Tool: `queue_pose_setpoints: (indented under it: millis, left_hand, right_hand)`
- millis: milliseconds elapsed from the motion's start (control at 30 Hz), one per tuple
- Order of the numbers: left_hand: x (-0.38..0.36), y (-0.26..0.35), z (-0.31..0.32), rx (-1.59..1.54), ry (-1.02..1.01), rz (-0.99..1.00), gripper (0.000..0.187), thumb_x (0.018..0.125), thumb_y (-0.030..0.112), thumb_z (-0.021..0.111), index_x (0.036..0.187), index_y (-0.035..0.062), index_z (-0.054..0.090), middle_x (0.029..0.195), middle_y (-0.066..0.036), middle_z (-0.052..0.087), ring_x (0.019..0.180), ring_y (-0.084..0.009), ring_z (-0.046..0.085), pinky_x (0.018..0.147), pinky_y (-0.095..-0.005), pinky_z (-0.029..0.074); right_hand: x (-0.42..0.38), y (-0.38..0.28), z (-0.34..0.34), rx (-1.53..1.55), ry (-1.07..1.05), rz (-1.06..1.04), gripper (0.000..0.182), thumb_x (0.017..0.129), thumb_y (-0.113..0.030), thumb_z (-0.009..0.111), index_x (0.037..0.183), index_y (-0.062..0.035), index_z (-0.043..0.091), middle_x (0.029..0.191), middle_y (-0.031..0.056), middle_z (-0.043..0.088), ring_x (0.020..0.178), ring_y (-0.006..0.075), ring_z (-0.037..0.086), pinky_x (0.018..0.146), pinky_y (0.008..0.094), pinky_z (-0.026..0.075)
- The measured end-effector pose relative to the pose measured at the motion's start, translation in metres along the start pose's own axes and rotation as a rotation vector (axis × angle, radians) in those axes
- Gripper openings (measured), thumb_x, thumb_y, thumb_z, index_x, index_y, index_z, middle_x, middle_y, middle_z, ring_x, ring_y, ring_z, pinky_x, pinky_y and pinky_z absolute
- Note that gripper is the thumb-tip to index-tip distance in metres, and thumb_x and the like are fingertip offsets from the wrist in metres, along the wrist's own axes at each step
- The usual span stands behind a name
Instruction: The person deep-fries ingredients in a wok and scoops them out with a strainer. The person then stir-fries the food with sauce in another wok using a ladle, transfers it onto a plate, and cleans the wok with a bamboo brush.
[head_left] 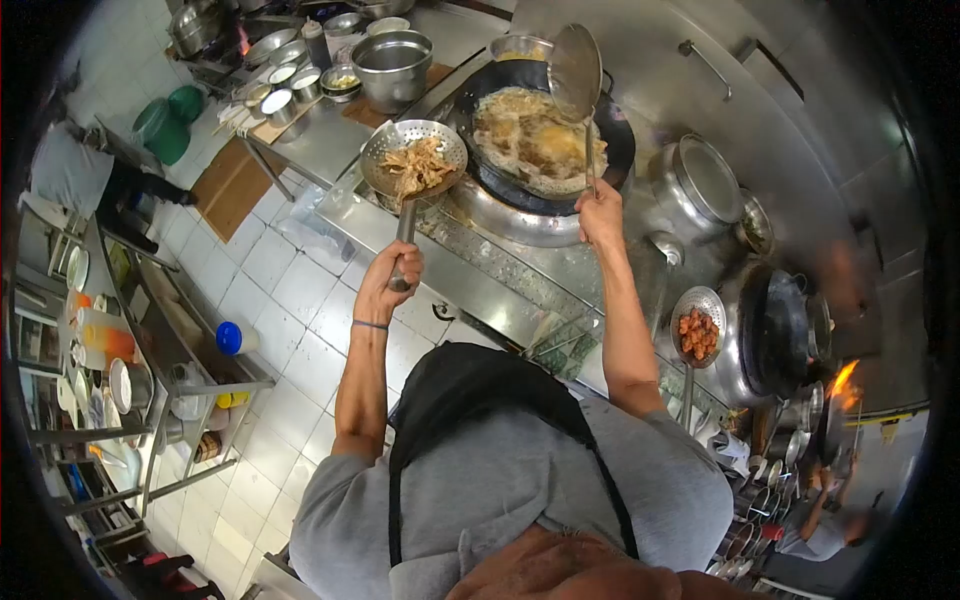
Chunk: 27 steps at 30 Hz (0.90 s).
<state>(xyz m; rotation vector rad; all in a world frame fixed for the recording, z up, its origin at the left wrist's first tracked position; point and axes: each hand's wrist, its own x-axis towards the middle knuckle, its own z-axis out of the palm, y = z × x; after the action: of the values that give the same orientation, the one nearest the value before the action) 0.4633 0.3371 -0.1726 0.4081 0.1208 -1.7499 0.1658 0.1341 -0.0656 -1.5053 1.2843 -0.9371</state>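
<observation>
My left hand (pixel 390 278) is closed round the handle of a perforated skimmer (pixel 374 160). Browned fried pieces (pixel 418 166) lie in its bowl, held to the left of the wok. In my right hand (pixel 600 213) is the handle of a second round strainer (pixel 576 72), raised over the wok's far right side. Below it, pale foaming oil (pixel 530 130) bubbles in the black wok (pixel 618 160), with golden food showing through the foam.
A third skimmer (pixel 697 300) with reddish fried pieces rests on the right, near another dark wok (pixel 775 330). A steel pot (pixel 392 70) and small bowls stand at back left. Flames (pixel 845 380) rise far right. Other people are at the left and lower right.
</observation>
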Motion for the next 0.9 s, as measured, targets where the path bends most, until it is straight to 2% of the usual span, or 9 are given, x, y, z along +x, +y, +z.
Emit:
queue_pose_setpoints:
  millis: [133,233,333,467,533,633,833,867,900]
  left_hand:
    - [-0.005,-0.004,0.014,0.131,0.059,0.049,0.016,0.089,0.008,0.054,0.075,0.0088,0.046,0.064,0.002,0.044,0.048,-0.0077,0.043,0.040,-0.0237,0.039]
    - [-0.003,-0.002,0.020,0.205,0.084,0.096,0.014,0.089,0.008,0.054,0.077,0.0087,0.047,0.065,0.001,0.045,0.048,-0.0078,0.043,0.041,-0.0240,0.039]
    - [-0.001,0.002,0.018,0.198,0.078,0.093,0.012,0.089,0.007,0.054,0.079,0.0089,0.047,0.066,0.001,0.046,0.048,-0.0079,0.044,0.041,-0.0238,0.039]
    - [-0.006,-0.004,0.025,0.224,0.148,0.147,0.015,0.089,0.006,0.052,0.077,0.0089,0.044,0.063,0.002,0.043,0.046,-0.0062,0.041,0.035,-0.0224,0.038]
    - [-0.011,-0.008,0.023,0.226,0.139,0.149,0.015,0.089,0.006,0.052,0.077,0.0090,0.044,0.063,0.002,0.043,0.046,-0.0062,0.041,0.035,-0.0224,0.037]
    - [-0.012,-0.005,0.013,0.204,0.103,0.122,0.013,0.088,0.007,0.053,0.079,0.0090,0.045,0.065,0.001,0.045,0.047,-0.0074,0.043,0.039,-0.0236,0.039]
    - [-0.012,-0.008,0.021,0.226,0.152,0.138,0.014,0.089,0.006,0.052,0.077,0.0093,0.044,0.063,0.003,0.042,0.046,-0.0059,0.041,0.037,-0.0225,0.038]
    - [-0.012,-0.007,0.020,0.223,0.150,0.134,0.014,0.089,0.006,0.052,0.077,0.0093,0.044,0.063,0.003,0.042,0.046,-0.0059,0.041,0.037,-0.0225,0.038]
    - [-0.012,-0.007,0.019,0.241,0.133,0.130,0.014,0.089,0.006,0.052,0.078,0.0093,0.044,0.063,0.003,0.042,0.046,-0.0059,0.041,0.037,-0.0225,0.038]
  right_hand:
    - [0.014,0.019,0.004,-0.003,0.076,0.076,0.036,0.089,0.000,0.039,0.121,0.0027,0.054,0.063,0.0054,0.052,0.032,0.0119,0.040,0.028,0.0316,0.029]
    - [0.019,0.022,0.012,0.332,0.046,0.200,0.046,0.085,0.005,0.040,0.130,0.0049,0.051,0.063,0.0064,0.053,0.033,0.0136,0.040,0.028,0.0321,0.030]
    - [0.025,0.032,0.028,0.490,0.088,0.200,0.045,0.085,0.005,0.040,0.129,0.0042,0.051,0.063,0.0062,0.051,0.032,0.0130,0.038,0.027,0.0315,0.029]
    - [0.028,0.038,0.036,0.374,0.096,0.113,0.045,0.085,0.005,0.041,0.129,0.0055,0.051,0.063,0.0073,0.052,0.032,0.0142,0.040,0.027,0.0320,0.029]
    - [0.025,0.038,0.040,0.281,0.165,0.005,0.044,0.085,0.004,0.041,0.128,0.0064,0.051,0.063,0.0080,0.052,0.032,0.0151,0.041,0.027,0.0324,0.029]
    - [0.025,0.026,0.040,0.186,0.162,-0.001,0.042,0.086,0.004,0.043,0.127,0.0065,0.052,0.063,0.0096,0.053,0.032,0.0166,0.042,0.027,0.0339,0.030]
    - [0.019,0.022,0.065,0.457,0.013,0.217,0.044,0.089,0.001,0.041,0.132,0.0050,0.047,0.067,0.0087,0.051,0.033,0.0153,0.040,0.027,0.0341,0.030]
    - [0.018,0.025,0.063,0.497,-0.079,0.263,0.053,0.090,0.004,0.041,0.143,0.0030,0.038,0.070,0.0055,0.051,0.036,0.0123,0.038,0.029,0.0304,0.031]
    - [0.015,0.026,0.063,0.495,-0.068,0.255,0.046,0.091,0.002,0.041,0.137,0.0032,0.041,0.072,0.0066,0.051,0.036,0.0128,0.038,0.029,0.0310,0.031]
